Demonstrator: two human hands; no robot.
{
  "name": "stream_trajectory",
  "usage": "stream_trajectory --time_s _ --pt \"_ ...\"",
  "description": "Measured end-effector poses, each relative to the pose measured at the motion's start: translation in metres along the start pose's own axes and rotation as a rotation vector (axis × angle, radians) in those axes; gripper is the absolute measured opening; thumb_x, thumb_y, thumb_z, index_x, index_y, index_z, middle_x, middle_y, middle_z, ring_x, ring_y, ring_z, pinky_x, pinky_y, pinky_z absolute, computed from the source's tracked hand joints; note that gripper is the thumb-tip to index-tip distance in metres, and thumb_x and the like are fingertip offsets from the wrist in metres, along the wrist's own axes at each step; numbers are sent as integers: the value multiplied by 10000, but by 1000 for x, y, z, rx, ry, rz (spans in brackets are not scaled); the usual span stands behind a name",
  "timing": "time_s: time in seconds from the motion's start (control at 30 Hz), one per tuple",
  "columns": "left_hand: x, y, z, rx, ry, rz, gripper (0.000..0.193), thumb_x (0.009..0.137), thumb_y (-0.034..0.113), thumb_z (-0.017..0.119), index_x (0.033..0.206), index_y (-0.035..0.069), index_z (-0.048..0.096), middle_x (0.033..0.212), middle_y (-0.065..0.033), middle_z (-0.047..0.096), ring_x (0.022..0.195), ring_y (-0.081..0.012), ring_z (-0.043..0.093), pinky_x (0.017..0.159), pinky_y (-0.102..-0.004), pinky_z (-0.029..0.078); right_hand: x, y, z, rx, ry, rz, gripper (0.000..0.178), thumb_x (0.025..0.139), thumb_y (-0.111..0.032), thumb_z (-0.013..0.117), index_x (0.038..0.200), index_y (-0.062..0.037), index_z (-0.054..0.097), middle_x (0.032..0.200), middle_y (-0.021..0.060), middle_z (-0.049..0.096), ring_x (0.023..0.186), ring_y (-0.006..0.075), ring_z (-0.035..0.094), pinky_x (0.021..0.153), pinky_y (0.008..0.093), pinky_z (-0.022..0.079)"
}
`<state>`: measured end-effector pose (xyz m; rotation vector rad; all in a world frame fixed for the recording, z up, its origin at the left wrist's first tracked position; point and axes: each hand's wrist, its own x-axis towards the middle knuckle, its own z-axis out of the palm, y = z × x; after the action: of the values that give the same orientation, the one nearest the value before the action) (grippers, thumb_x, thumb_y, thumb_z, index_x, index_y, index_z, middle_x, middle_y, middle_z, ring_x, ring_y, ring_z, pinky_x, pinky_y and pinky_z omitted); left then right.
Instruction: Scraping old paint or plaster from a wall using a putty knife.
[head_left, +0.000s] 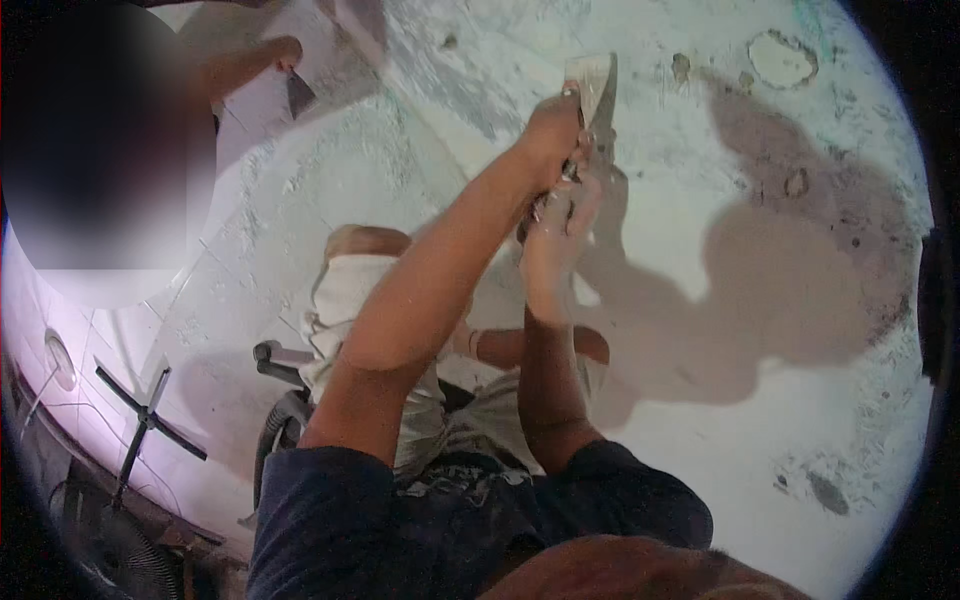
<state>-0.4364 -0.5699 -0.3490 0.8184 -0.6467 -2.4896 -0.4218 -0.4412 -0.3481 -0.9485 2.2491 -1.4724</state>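
The person's left hand (555, 130) was closed around the upper part of a scraper (592, 78), and the right hand (556, 232) was wrapped around what looked like its handle, nearer the body; the fingers hid most of that handle, so its full shape could not be told. Both hands looked clamped on the scraper. It was at the far side of the scene, a little right of the middle, its wide pale blade pointing away from the person over a pale, patchy surface (690, 190). A thin shadow lay just beside the blade's right edge, so the blade was on or very near the surface, though actual touch could not be made out. Right of it were a small dark hole (681, 68) and, farther right, a ring-shaped mark (783, 60). At the far left, a co-worker's hand (285, 52) held a dark-bladed tool (298, 96).

The step seemed to be working the blade along the surface. Doing it well called for the left hand to steer and press near the blade while the right hand gave a steady push. A low, even angle with the whole edge flat would have kept the corners from gouging, and lighter pressure suited the hole. With both arms stretched so far, short strokes likely offered better control
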Motion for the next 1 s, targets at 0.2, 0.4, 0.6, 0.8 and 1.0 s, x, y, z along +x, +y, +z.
stream_trajectory --time_s 0.2,0.4,0.6,0.8,1.0 --pt "-19 -2 -9 -739 -143 -91 349 984 330 365 985 34 550 650 -51 501 564 -181 487 552 -357 436 7 14 3 -276 1 -302 297 959 -189 434 1181 10 426 1073 135 494 906 214 496 810 356 422" --pt "0 16 -9 -195 1 -224 520 997 448 282 909 18 561 674 -105 537 495 -198 454 475 -401 388 11 -7 8 -264 -31 -162 248 967 -192 424 1178 -63 414 995 54 486 737 58 462 612 217 381" --pt "0 -4 -14 -651 23 -168 423 1004 400 315 918 41 521 645 -80 491 469 -164 405 449 -313 380 6 -27 3 -229 -67 3 265 965 -164 421 1140 33 403 1131 189 454 888 271 539 772 377 454" --pt "10 -1 1 30 -2 119 495 996 459 295 886 28 512 666 -91 508 506 -152 460 430 -299 367 9 -5 6 -57 3 -152 247 968 -146 410 1137 34 410 1157 211 464 1056 305 501 916 415 377" --pt "6 -5 -6 142 -4 177 428 990 372 320 813 25 498 574 -82 450 481 -156 420 438 -325 367 1 -26 12 -29 -49 43 250 962 -149 419 1145 21 418 1132 205 461 1020 304 473 927 417 361"
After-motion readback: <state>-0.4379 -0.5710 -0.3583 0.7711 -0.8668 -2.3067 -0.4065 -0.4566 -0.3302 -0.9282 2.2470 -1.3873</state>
